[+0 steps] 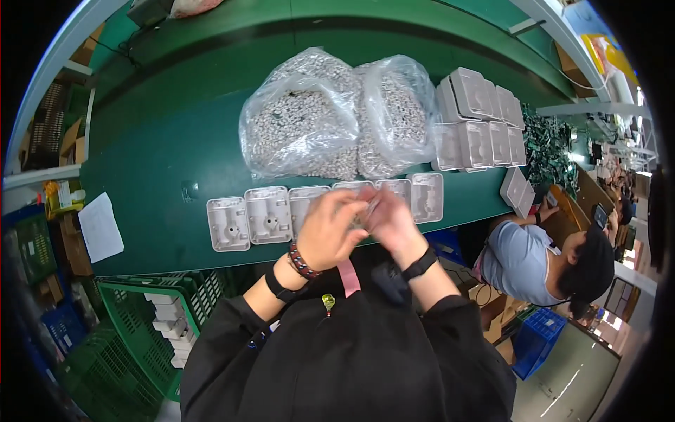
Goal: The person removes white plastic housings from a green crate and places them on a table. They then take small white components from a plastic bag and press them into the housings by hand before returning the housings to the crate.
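Above a row of open grey plastic housings (268, 216) my two hands meet with curled fingers. My left hand (325, 228) is closed, thumb drawn in toward the fingertips. Close against it is my right hand (395, 221), closed too and a little smeared by motion. Whatever small thing lies between the fingertips is too blurred to name. The hands cover the middle housings in part; the housing at the left end (228, 225) and the one at the right end (427, 197) show fully.
Two clear plastic bags (302, 116) of small metallic parts stand behind the row. Stacked grey housings (485, 98) are at the right, near a pile of dark parts (550, 144). White paper (101, 225) lies left. A co-worker (531, 257) sits at right; green crates (137, 330) stand below left.
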The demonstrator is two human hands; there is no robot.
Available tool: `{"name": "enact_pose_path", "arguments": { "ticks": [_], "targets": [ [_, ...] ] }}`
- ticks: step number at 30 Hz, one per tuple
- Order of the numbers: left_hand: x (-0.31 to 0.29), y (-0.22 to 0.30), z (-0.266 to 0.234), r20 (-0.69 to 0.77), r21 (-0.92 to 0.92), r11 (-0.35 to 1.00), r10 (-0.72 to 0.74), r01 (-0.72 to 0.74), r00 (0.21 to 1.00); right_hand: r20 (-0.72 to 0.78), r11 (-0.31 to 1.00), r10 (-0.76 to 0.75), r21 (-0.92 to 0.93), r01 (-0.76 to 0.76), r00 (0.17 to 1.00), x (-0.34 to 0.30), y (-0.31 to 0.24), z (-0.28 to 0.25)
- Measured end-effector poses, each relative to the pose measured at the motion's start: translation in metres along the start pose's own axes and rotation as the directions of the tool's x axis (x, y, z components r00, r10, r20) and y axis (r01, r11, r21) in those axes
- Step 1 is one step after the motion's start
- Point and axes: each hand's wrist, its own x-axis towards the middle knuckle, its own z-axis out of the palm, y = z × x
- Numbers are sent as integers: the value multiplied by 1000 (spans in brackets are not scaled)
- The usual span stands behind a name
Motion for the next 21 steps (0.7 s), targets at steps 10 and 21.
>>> {"name": "enact_pose_path", "arguments": {
  "ticks": [10, 21],
  "targets": [
    [-77, -88, -30, -400, 536, 611, -424, 583, 812, 279, -194, -836, -956, 222, 472, 8, -154, -5],
    [-143, -147, -58, -468, 421, 288, -743, 860, 479, 394, -636, -731, -690, -347, 556, -41, -54, -114]
  ]
}}
